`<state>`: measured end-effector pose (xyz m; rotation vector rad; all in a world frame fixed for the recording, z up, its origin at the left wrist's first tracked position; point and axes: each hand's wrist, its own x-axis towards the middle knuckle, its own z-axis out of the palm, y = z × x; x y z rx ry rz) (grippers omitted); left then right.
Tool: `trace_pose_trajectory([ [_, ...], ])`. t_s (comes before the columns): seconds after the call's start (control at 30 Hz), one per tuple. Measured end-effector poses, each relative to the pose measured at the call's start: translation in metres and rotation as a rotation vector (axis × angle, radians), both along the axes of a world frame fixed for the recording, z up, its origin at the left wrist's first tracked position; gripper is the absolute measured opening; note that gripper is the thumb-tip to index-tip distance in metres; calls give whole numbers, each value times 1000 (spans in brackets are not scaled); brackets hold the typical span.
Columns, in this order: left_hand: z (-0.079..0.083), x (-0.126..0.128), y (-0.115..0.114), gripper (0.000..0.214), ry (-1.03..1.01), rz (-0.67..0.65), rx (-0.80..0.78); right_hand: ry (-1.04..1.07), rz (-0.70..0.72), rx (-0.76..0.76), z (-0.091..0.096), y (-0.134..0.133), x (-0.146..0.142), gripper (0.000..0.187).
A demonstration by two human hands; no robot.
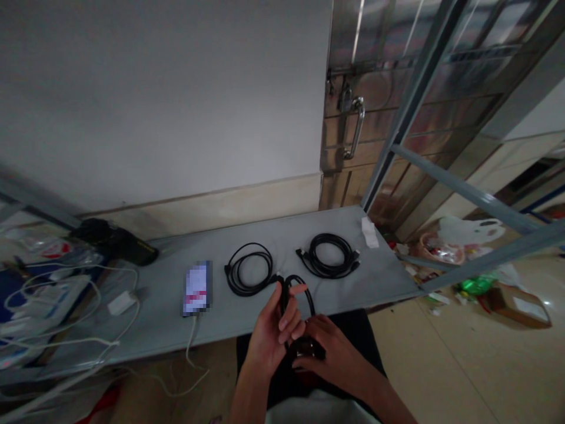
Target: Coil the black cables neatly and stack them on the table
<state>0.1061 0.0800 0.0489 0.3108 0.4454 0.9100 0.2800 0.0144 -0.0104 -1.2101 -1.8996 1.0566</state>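
Note:
In the head view, my left hand [278, 330] is closed round a black cable [308, 290], whose loop rises above the fingers. My right hand [329, 347] curls over the lower part of the same cable, just above my lap. What its fingertips pinch is partly hidden and dark. Beyond my hands, two coiled black cables lie on the grey table: a left coil [238, 282] and a thicker right coil [332, 255] with its plug ends showing.
A phone [196, 288] on a white charging lead lies on the grey table [163, 330]. White wires, a power strip [66, 306] and a black cylindrical object [128, 244] crowd the left. A white paper [369, 232] sits near the metal bed-frame post [410, 106] at right.

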Motion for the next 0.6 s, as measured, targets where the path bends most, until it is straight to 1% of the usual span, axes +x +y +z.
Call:
trace_pose_trajectory([
  [0.07,0,-6,0,45,-8,-31,25,-74,24,90,-7,2,-5,46],
  [0.17,-4,-11,-1,47,6,-38,53,-187,54,196,-18,7,-13,44],
  [0.27,-10,-12,-1,50,61,-9,51,-281,90,262,-29,14,-18,30],
  [0.33,-14,-13,0,55,141,27,41,-321,103,294,-35,19,-19,20],
  [0.4,-19,-16,2,58,227,66,29,-341,74,328,-39,23,-17,17],
  [0.5,-28,-26,3,62,317,107,9,-293,-24,355,-38,25,-11,19],
  [0.53,-32,-29,2,63,343,114,1,-262,-49,350,-36,26,-8,18],
  [0.6,-40,-33,-3,63,387,122,-10,-212,-70,307,-32,26,-2,11],
])
